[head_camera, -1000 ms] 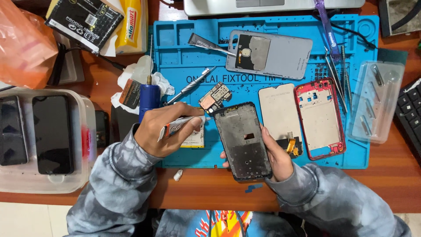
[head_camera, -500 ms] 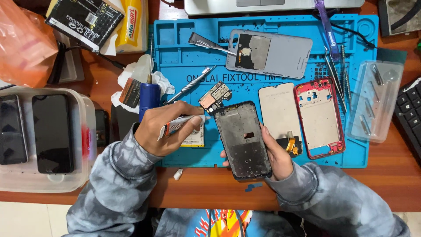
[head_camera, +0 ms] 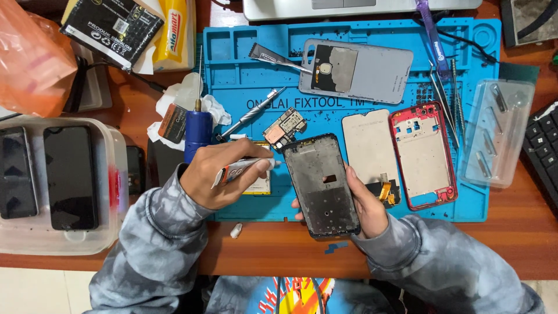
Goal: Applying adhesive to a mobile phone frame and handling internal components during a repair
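Note:
My right hand (head_camera: 367, 204) grips a black phone frame (head_camera: 321, 185) from underneath, tilted above the front edge of the blue repair mat (head_camera: 250, 70). My left hand (head_camera: 222, 174) holds a small glue tube (head_camera: 241, 170), its nozzle pointing right at the frame's upper left edge. A small circuit board (head_camera: 283, 128) lies on the mat just beyond the frame. A yellowish battery (head_camera: 260, 185) sits partly hidden under my left hand.
On the mat lie a grey back cover (head_camera: 356, 71), a pale screen panel (head_camera: 368, 146), a red frame (head_camera: 423, 154), a screwdriver (head_camera: 251, 115) and tweezers (head_camera: 443, 102). A plastic tub (head_camera: 58, 244) with phones stands left. A clear tray (head_camera: 494, 134), a keyboard (head_camera: 543, 154) are right.

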